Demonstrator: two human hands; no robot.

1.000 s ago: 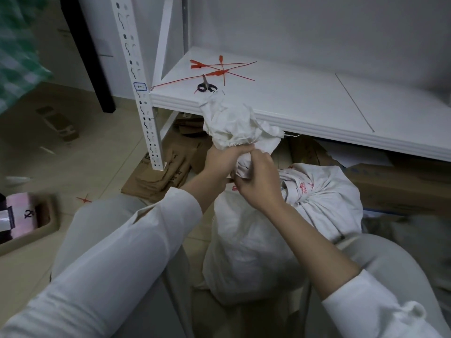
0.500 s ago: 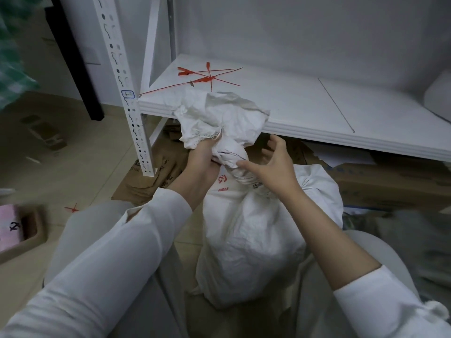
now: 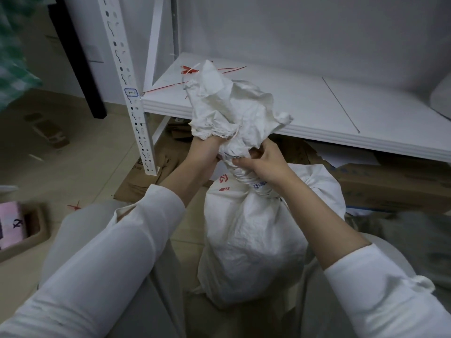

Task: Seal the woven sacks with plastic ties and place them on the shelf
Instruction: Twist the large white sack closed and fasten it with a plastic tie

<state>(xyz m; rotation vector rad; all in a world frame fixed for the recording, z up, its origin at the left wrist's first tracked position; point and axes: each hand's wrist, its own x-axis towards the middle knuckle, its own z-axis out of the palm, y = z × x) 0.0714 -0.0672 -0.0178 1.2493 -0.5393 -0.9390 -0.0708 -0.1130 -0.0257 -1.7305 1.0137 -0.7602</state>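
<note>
1. Hands meet at the twisted neck of a white woven sack point(image 3: 251, 240), which stands on the floor between the person's knees, just in front of the low white shelf point(image 3: 317, 113).
2. The left hand point(image 3: 205, 154) clasps the neck from the left. Its fingers are mostly hidden under the ruffled open mouth of the sack, so I cannot tell how they lie.
3. The right hand point(image 3: 263, 162) holds the neck from the right, with its fingers point(image 3: 258, 152) curled round the bunched cloth and the thumb laid across the twist.
4. Print on the sack: a red logo point(image 3: 223, 178) with a short red mark below it sits left of the neck. Blue characters point(image 3: 260, 184) are creased into the folds and too crumpled to read.
5. Red plastic ties point(image 3: 229, 69) lie loose on the far left of the shelf, partly hidden behind the sack's mouth.
6. The perforated white upright point(image 3: 117, 52) carries a small blue-bordered label point(image 3: 131, 92) with dark marks that are too small to read with certainty.
7. Flattened cardboard point(image 3: 390, 181) lies under the shelf and shows faint blue print.
8. At the near left, a brown tray point(image 3: 36, 240) holds a pink item point(image 3: 9, 220) with a black handwritten scrawl that is too blurred to read.
</note>
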